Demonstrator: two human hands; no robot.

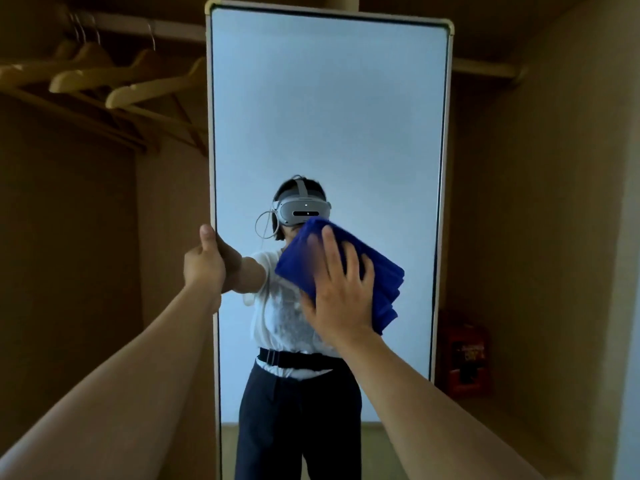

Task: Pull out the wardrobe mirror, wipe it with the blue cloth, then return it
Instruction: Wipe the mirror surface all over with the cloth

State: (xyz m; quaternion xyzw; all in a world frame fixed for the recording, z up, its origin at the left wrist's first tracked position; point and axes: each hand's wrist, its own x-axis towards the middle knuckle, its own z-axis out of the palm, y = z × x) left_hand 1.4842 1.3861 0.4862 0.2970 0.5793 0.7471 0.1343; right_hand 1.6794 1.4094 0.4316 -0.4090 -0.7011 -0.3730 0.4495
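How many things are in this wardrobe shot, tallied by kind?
Mirror: 1
Blue cloth: 1
Wooden hangers: 3 plainly seen
Red box: 1
Hands: 2, left hand and right hand
Total: 8

My left hand (204,268) grips the mirror (329,109) by its left edge; my right hand (341,292) presses the folded blue cloth (377,271) flat against the glass.

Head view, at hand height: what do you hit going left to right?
Wardrobe wall → left hand gripping the mirror's left edge → mirror → blue cloth pressed to the glass under the right hand → mirror's right edge → red box, lower in the wardrobe.
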